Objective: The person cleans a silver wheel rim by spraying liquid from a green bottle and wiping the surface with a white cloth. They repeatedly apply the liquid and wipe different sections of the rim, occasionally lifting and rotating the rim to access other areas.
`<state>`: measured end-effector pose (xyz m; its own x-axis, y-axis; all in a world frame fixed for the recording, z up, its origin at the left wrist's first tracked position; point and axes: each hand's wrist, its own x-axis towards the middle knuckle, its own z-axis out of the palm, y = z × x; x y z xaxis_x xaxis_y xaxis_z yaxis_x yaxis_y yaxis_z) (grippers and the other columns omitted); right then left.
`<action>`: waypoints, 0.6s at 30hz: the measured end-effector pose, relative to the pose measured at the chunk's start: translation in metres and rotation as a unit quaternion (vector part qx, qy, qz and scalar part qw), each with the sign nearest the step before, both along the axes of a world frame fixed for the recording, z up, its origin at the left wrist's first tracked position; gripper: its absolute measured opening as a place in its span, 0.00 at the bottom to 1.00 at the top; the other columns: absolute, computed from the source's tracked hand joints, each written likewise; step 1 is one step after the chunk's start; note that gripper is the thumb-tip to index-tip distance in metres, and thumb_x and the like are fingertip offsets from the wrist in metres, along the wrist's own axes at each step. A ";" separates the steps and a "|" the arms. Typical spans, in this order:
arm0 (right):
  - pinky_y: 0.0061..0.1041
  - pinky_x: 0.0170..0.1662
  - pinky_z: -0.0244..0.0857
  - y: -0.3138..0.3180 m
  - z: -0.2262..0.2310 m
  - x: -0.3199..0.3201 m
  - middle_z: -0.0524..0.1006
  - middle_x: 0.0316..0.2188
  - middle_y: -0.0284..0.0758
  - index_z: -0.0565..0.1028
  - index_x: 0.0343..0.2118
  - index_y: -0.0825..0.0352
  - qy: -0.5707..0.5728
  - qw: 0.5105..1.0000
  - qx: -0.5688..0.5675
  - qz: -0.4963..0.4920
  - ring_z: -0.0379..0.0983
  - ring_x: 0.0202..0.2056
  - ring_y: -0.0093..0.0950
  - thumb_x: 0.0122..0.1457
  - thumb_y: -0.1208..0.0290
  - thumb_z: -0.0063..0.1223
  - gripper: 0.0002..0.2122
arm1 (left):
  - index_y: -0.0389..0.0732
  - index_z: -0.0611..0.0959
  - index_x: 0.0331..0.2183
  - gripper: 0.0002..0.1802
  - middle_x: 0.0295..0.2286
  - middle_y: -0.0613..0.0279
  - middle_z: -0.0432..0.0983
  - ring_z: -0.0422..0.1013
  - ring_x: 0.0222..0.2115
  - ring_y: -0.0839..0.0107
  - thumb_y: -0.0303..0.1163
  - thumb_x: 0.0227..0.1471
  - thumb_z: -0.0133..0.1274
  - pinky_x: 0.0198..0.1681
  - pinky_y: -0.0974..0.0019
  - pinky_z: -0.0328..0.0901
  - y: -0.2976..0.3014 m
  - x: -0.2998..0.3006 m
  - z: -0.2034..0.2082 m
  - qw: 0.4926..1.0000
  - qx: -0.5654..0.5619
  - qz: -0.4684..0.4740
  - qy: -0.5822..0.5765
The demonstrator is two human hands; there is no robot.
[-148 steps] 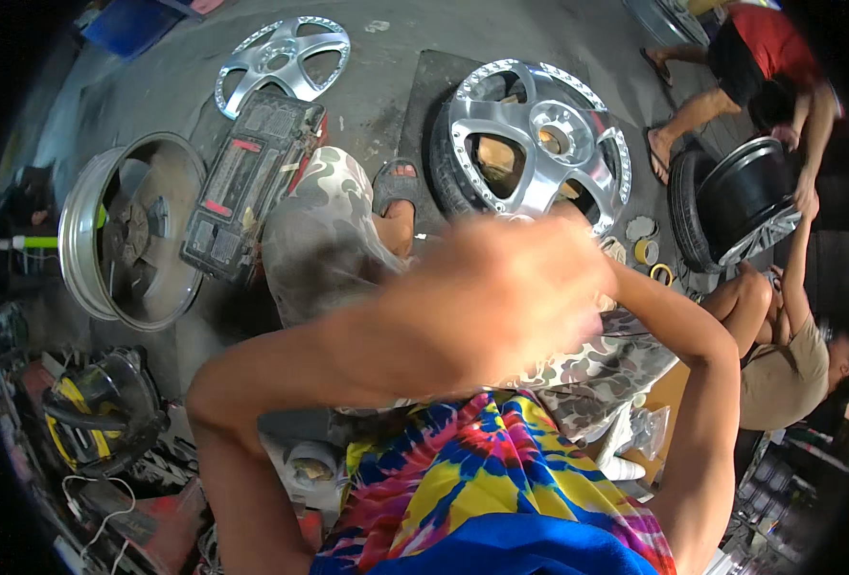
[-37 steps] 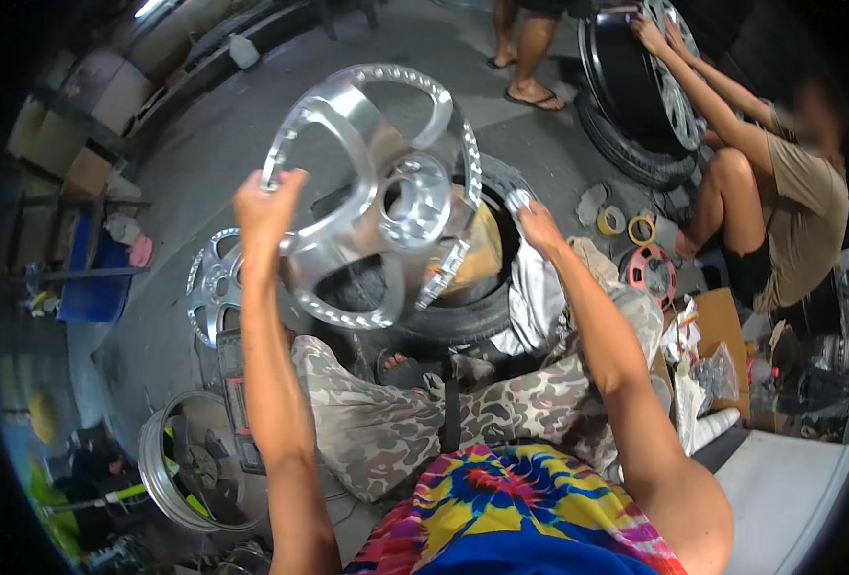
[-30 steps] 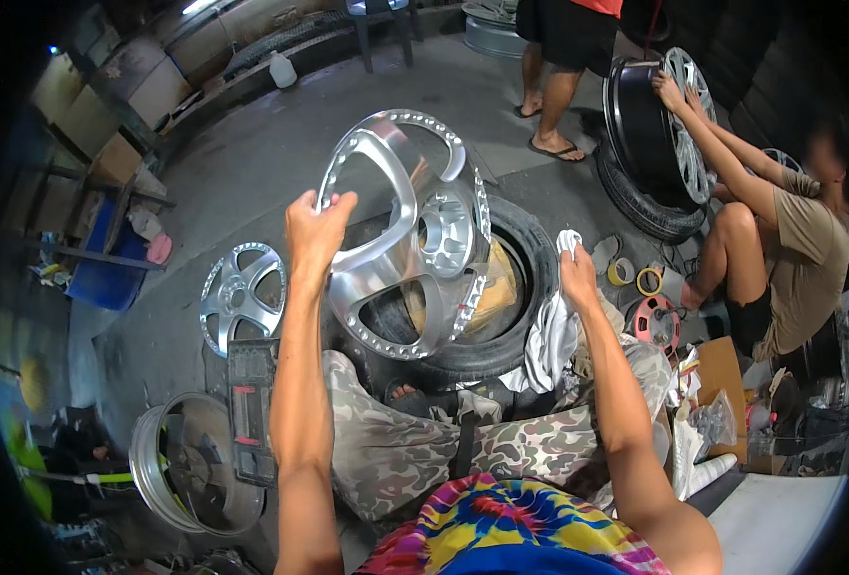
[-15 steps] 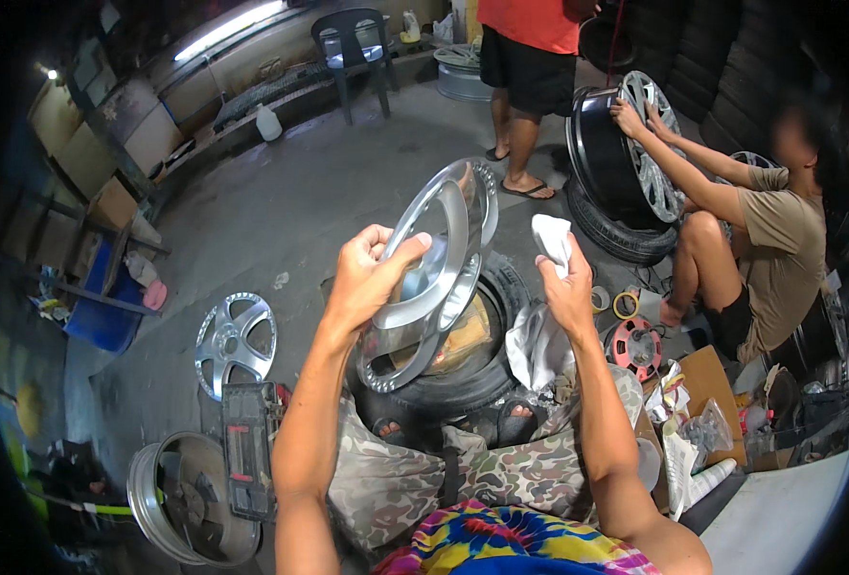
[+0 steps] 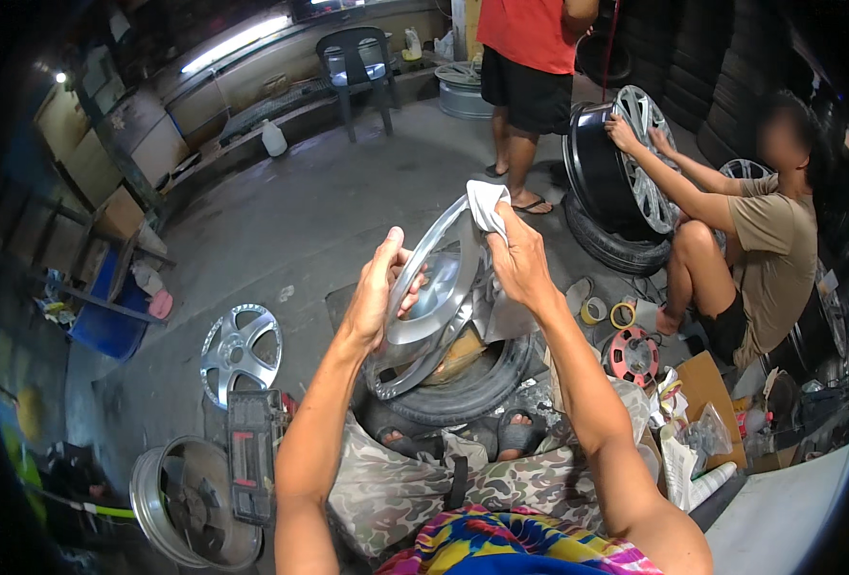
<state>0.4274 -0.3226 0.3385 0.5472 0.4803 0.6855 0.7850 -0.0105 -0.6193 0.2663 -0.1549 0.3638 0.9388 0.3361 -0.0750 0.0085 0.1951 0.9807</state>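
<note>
My left hand grips the side of a shiny silver wheel face, its fingers reaching in through an opening between spokes. The wheel face is held up and tilted in front of me. A folded white cloth is pinched in my right hand and laid over the upper edge of the wheel face. Below it, a black tire lies flat on the floor, with a tan, box-like piece inside it. Part of the tire is hidden behind the wheel face and my hands.
Left on the floor are another silver wheel face, a dark tool case and a wheel barrel. At right a seated person handles a large wheel; another person stands behind. Tape rolls and a cardboard box lie nearer.
My right hand has moved left and up, bringing the cloth onto the wheel's upper edge. The wheel face has turned and my left hand has shifted its grip, thumb now raised.
</note>
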 end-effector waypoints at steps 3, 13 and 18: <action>0.39 0.38 0.73 -0.001 0.008 -0.028 0.79 0.42 0.49 0.74 0.50 0.64 -0.024 0.998 -0.048 0.026 0.78 0.38 0.52 0.54 0.80 0.50 0.18 | 0.39 0.76 0.33 0.41 0.21 0.67 0.68 0.62 0.18 0.80 0.72 0.61 0.37 0.21 0.76 0.54 0.004 -0.004 -0.003 1.000 -0.009 -0.002 -0.009; 0.34 0.44 0.68 0.014 0.001 0.019 0.76 0.35 0.53 0.72 0.49 0.72 0.044 0.999 -0.011 0.000 0.77 0.37 0.46 0.61 0.76 0.44 0.14 | 0.37 0.76 0.35 0.51 0.21 0.67 0.69 0.60 0.16 0.80 0.80 0.56 0.28 0.20 0.76 0.52 0.017 -0.009 -0.006 0.999 -0.026 -0.013 -0.014; 0.38 0.43 0.67 0.021 -0.012 0.067 0.77 0.34 0.51 0.72 0.48 0.69 0.078 0.997 -0.005 -0.019 0.77 0.38 0.47 0.63 0.69 0.42 0.14 | 0.37 0.75 0.35 0.50 0.20 0.68 0.67 0.59 0.16 0.80 0.80 0.56 0.29 0.19 0.76 0.51 0.019 -0.006 -0.002 0.999 -0.028 -0.012 -0.018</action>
